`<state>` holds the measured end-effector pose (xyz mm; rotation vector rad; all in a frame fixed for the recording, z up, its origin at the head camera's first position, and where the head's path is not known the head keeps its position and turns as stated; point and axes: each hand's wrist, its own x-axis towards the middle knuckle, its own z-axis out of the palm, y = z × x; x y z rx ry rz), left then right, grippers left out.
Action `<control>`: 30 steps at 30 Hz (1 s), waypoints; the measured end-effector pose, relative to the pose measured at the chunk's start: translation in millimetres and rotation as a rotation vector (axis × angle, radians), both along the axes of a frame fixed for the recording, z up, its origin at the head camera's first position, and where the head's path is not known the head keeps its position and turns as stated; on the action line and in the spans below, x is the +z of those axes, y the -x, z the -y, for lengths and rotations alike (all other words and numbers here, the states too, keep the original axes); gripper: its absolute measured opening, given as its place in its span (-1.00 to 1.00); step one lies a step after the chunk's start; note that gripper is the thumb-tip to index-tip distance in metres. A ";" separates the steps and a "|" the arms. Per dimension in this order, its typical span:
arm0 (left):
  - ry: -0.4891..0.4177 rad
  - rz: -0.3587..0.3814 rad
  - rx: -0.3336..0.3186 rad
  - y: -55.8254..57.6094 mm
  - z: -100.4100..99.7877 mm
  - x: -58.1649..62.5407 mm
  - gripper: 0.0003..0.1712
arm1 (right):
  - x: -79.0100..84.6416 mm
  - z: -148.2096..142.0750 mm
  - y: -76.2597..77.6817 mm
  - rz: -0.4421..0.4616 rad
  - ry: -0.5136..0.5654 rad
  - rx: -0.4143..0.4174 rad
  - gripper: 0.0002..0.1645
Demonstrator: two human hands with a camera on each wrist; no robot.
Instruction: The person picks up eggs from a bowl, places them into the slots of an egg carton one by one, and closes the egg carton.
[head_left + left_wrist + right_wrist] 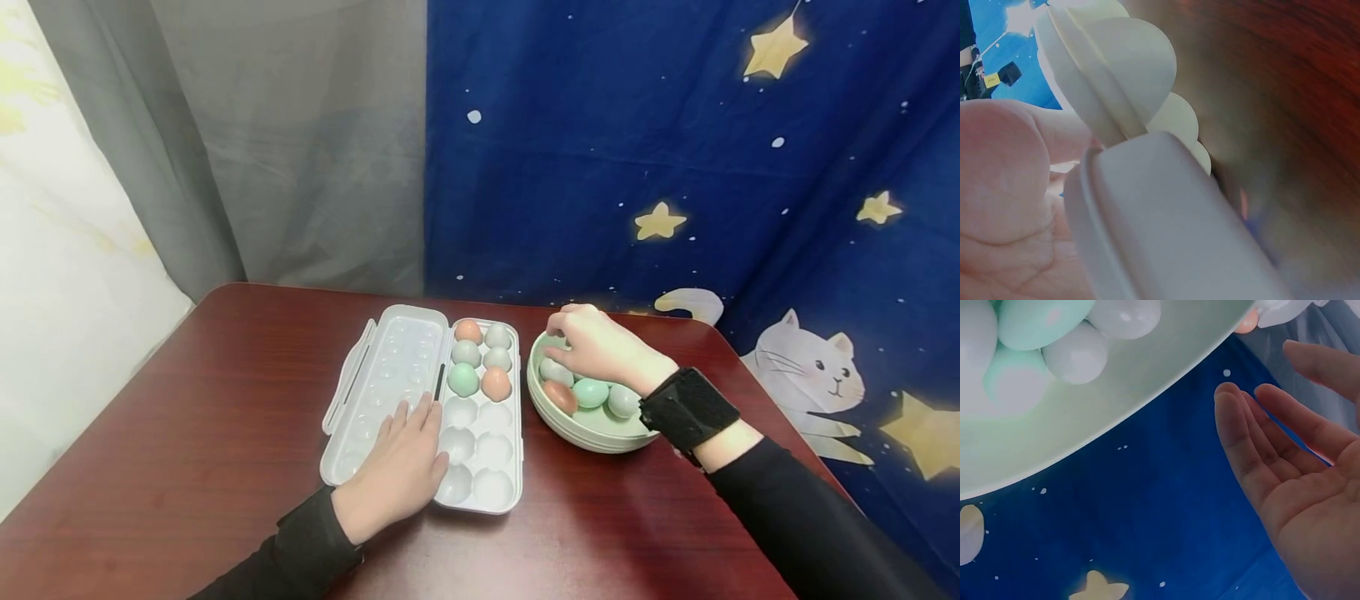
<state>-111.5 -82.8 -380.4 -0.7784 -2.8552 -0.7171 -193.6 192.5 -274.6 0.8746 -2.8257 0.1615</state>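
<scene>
A white plastic egg carton [517, 467] lies opened out on the table, its clear lid [390, 350] folded to the left. Several eggs in orange, pale grey and mint [463, 380] fill the far cups. My left hand [401, 467] rests over the lid and hinge side with its fingers straight; its palm is beside the carton's edge in the left wrist view. My right hand [603, 343] hovers above the far left part of a pale green bowl [581, 435], which holds several eggs [591, 392]. In the right wrist view its fingers [1235, 425] are loosely bent and hold nothing.
The dark red wooden table [247, 400] carries the carton and bowl. Its far edge meets a grey curtain [315, 167] and a blue star-patterned cloth [570, 167]. The near cups [492, 487] of the carton hold no eggs.
</scene>
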 end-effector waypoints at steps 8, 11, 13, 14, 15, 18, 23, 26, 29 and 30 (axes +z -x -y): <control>0.008 0.001 -0.004 1.1 0.2 -1.9 -0.34 | -4.2 -20.2 -2.4 0.020 0.071 -0.022 -0.80; 0.011 0.002 -0.003 1.0 0.2 -1.9 -0.33 | -6.7 -26.3 -4.5 0.047 0.090 -0.045 -0.80; 0.012 0.000 -0.001 0.9 0.1 -1.8 -0.33 | -9.1 -29.9 -6.3 0.061 0.093 -0.060 -0.80; 0.014 -0.001 -0.001 0.9 0.0 -1.8 -0.33 | -10.5 -31.6 -7.2 0.064 0.091 -0.064 -0.80; 0.015 -0.001 0.000 0.9 0.0 -1.7 -0.33 | -12.1 -33.1 -8.1 0.067 0.090 -0.069 -0.80; 0.018 -0.007 0.004 0.7 -0.4 -2.4 -0.32 | -18.6 -37.8 -10.5 0.078 0.081 -0.078 -0.82; 0.021 -0.014 0.006 0.7 -1.4 -4.2 -0.32 | -30.4 -45.3 -12.5 0.091 0.023 -0.087 -0.85; 0.020 -0.018 0.006 0.4 -2.2 -5.1 -0.32 | -35.4 -50.2 -12.7 0.100 -0.005 -0.094 -0.84; 0.020 -0.027 0.006 0.1 -2.8 -5.8 -0.32 | -38.9 -55.5 -11.7 0.117 -0.015 -0.107 -0.83; 0.020 -0.033 0.005 0.2 -2.9 -6.0 -0.32 | -39.7 -57.1 -11.3 0.124 -0.018 -0.113 -0.83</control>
